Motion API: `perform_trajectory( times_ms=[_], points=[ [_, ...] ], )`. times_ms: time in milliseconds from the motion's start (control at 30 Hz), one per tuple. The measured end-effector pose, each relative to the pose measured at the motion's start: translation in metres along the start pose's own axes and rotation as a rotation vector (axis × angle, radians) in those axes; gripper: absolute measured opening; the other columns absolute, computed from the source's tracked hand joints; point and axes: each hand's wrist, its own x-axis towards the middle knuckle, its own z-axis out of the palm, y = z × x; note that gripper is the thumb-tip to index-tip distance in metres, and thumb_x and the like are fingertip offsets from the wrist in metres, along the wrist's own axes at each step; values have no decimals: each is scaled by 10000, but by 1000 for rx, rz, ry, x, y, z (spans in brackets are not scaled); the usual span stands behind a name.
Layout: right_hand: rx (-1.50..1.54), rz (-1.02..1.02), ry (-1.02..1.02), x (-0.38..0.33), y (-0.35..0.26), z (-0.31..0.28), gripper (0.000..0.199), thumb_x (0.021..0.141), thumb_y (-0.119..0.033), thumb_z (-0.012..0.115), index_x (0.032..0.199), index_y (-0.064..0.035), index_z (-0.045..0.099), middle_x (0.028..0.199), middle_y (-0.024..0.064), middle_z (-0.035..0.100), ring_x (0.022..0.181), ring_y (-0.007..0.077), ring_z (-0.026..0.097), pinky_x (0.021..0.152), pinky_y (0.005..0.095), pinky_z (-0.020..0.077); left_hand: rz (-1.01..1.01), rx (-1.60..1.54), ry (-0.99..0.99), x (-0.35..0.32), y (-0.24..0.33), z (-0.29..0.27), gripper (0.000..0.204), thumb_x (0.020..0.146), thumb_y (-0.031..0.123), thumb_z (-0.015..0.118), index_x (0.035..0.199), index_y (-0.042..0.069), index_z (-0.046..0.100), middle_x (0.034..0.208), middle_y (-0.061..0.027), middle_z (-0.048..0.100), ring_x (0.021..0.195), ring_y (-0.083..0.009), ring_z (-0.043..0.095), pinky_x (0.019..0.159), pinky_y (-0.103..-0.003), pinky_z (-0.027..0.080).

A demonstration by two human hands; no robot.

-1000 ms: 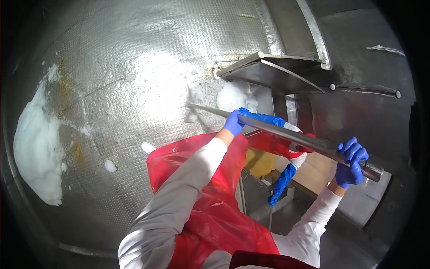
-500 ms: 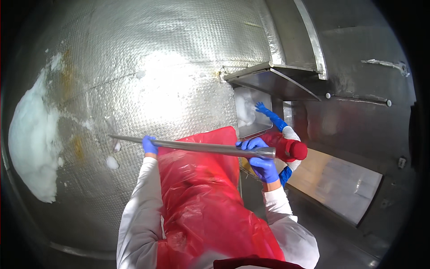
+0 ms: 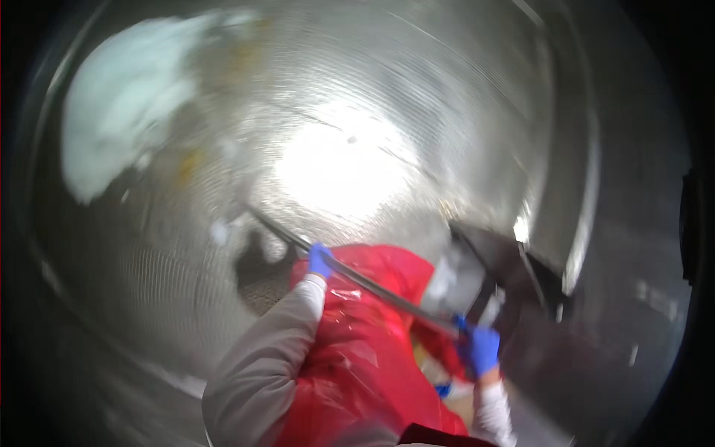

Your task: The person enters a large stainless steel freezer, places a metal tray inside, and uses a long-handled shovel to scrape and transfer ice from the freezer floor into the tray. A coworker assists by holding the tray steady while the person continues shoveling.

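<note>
Two blue-gloved hands, left hand (image 3: 319, 261) and right hand (image 3: 482, 349), grip one long metal rod (image 3: 372, 284) well apart, above a red plastic apron (image 3: 365, 350).

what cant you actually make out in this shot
- Head view, whole frame: motion blur smears the metal floor texture.
- Far end of the long metal rod: the tip near the floor dissolves into blur.
- Left hand and right hand, in blue gloves, grip the rod; single fingers are unreadable.
- White foam patch: edges blurred.
- Dark metal piece at right: its shape is unclear.
</note>
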Motion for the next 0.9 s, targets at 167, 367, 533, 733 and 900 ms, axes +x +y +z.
perform_trajectory(
  times_ms=[167, 367, 533, 733, 900],
  points=[
    [-170, 1, -154, -1, 21, 55, 296, 651, -330, 749, 908, -185, 731, 649, 163, 663, 619, 402, 671, 578, 522, 543, 220, 76, 332, -3, -12, -16, 271, 883, 171, 619, 668, 196, 455, 547, 21, 429, 428, -138, 447, 416, -291, 418],
    [-143, -34, -327, 67, 126, 128, 376, 714, -501, 751, 892, -170, 738, 792, 176, 718, 772, 405, 714, 662, 537, 569, 415, 51, 609, -16, -24, 39, 224, 859, 127, 604, 684, 164, 469, 563, 20, 426, 408, -129, 423, 377, -316, 393],
    [77, -258, -3, 232, 113, 104, 373, 757, -500, 737, 820, -134, 704, 723, 180, 693, 683, 430, 678, 632, 547, 537, 797, 122, 340, -12, 56, 180, 177, 884, 171, 583, 724, 144, 512, 574, 1, 460, 437, -160, 471, 407, -329, 408],
    [226, -568, 88, 436, -29, 86, 368, 820, -493, 708, 836, -130, 657, 760, 198, 693, 718, 430, 684, 624, 533, 535, 1431, 458, 296, -175, 159, 453, 172, 978, 222, 616, 843, 119, 584, 640, 7, 542, 549, -120, 548, 471, -280, 424],
    [588, -1000, -109, 487, -263, -97, 449, 858, -506, 747, 994, -78, 735, 813, 167, 714, 786, 360, 715, 693, 440, 546, 1935, 739, 108, -397, 231, 684, 113, 950, 160, 641, 948, 100, 545, 697, -12, 554, 598, -115, 576, 524, -269, 490]
  ],
)
